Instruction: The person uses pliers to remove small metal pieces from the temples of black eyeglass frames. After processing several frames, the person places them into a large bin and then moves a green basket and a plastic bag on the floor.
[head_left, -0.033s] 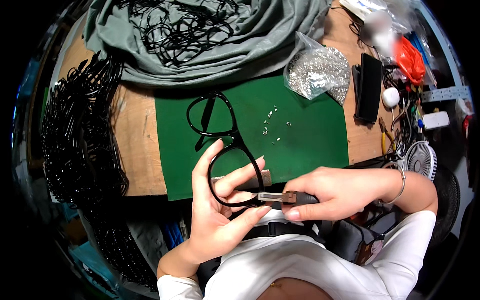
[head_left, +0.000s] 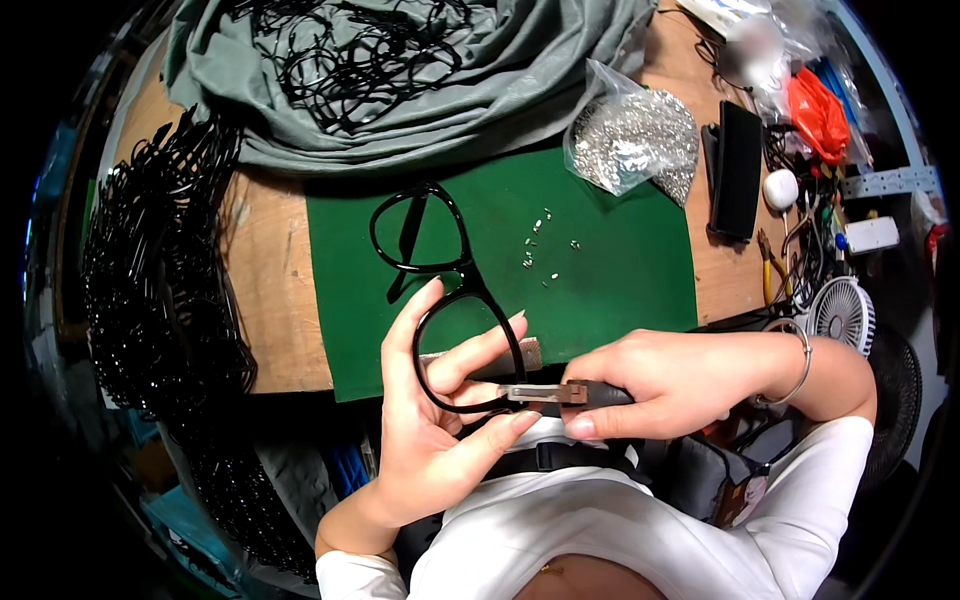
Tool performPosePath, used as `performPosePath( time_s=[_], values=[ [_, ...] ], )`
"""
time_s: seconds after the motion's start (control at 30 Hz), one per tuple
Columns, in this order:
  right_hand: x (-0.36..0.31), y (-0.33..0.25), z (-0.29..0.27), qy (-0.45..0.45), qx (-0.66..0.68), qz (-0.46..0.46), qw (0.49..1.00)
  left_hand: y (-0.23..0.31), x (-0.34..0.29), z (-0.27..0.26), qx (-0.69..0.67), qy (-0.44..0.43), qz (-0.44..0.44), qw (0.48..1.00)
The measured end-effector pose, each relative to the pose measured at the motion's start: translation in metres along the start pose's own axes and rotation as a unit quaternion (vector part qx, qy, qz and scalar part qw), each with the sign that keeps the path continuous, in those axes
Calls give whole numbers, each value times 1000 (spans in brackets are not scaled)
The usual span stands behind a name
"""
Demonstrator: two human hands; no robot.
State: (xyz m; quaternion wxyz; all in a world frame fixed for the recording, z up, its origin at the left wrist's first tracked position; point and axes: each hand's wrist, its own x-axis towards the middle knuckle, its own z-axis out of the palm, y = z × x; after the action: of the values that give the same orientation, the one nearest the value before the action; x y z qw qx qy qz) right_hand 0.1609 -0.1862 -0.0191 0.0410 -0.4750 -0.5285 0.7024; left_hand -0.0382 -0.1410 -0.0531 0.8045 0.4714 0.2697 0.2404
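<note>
A black eyeglass frame (head_left: 467, 268) stands tilted over the near part of the green mat (head_left: 610, 300), one temple showing behind its far rim. My left hand (head_left: 425, 455) holds the near rim, with fingers around and through the lens opening and the thumb near its end corner. Gripped in my right hand (head_left: 670, 385) is a pair of pliers (head_left: 540, 393) with a dark handle. Its jaws meet the frame's near corner, just above my left thumb; what lies between them is too small to tell. Several tiny silvery parts (head_left: 528, 263) lie scattered on the mat.
A clear bag of silvery parts (head_left: 615, 150) rests at the mat's far right corner. Bundled black frame parts (head_left: 160, 290) hang over the left edge. Grey cloth (head_left: 490, 140) with more black pieces lies behind. To the right are a black case (head_left: 738, 170), yellow-handled pliers (head_left: 768, 270) and a fan (head_left: 842, 312).
</note>
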Motion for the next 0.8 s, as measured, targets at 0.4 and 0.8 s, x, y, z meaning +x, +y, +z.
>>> performPosePath(
  time_s=[0.4, 0.8],
  values=[
    [9, 19, 7, 48, -58, 20, 997, -7, 6, 2, 19, -6, -41, 999],
    [34, 82, 14, 331, -144, -47, 931, -37, -26, -15, 59, 77, 54, 994]
  ],
)
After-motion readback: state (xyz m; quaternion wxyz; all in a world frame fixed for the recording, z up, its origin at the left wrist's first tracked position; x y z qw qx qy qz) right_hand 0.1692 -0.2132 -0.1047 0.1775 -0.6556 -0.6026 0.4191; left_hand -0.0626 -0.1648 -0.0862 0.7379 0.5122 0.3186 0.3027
